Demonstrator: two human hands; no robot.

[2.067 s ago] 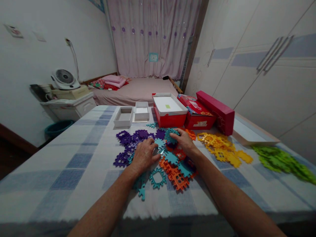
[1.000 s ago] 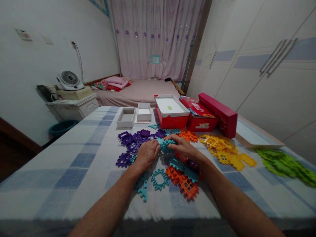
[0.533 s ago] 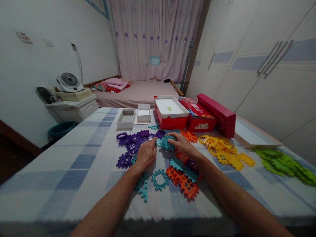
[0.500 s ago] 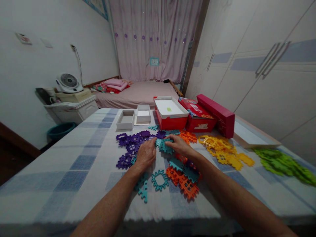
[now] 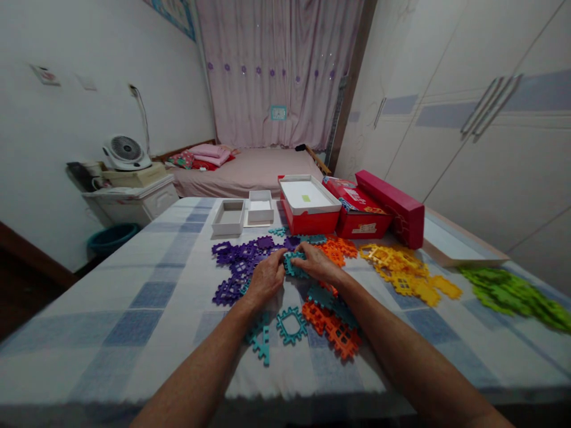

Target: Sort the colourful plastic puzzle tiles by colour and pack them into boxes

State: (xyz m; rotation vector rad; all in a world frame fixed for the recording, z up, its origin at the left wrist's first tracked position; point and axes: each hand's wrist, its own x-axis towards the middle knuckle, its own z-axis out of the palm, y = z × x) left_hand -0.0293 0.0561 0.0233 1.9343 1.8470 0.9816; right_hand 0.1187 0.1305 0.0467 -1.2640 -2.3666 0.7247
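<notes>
Between my two hands is a teal interlocking plastic piece with notched edges. My left hand closes on its left side, and my right hand grips it from the right with bent fingers. Purple notched pieces lie in a heap by my left hand. Orange pieces and teal ones lie under and beside my right forearm. Nearer to me, a teal square frame piece rests flat beside another teal piece, which my left forearm partly covers.
Yellow pieces and green pieces lie in heaps to the right. Along the table's back stand small white box trays, a red box with a white lid, another red box and a long magenta box.
My hands have drawn slightly closer together around the teal piece, and my right hand has shifted a little left. The heaps lie as before; the view has moved slightly.
</notes>
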